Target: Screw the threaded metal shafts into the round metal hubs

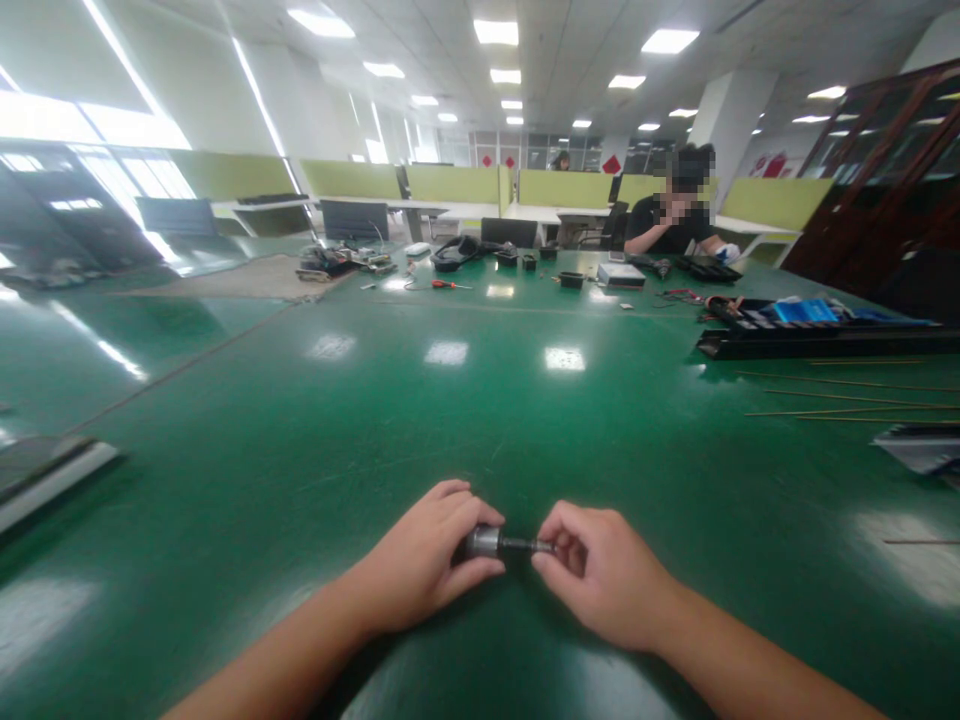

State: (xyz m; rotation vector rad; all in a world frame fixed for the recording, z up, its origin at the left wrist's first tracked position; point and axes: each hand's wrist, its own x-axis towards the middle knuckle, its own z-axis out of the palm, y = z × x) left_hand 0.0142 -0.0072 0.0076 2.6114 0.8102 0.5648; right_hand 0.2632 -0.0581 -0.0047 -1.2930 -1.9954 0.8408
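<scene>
Low over the green table (420, 420), a grey cylindrical tool (484, 542) lies in my left hand (431, 550), its fingers and thumb wrapped round the body. A thin dark shaft (517, 545) sticks out of the tool toward the right. My right hand (600, 570) pinches the far end of this shaft between thumb and index finger, the other fingers curled in. The tool's rear part is hidden in my left palm.
Long thin rods (847, 408) and a black tray (825, 343) with blue packages lie at the right. A red screwdriver (444, 285) and small black boxes sit farther back. A person (675, 225) sits across the table. A flat panel (56, 480) is at the left edge.
</scene>
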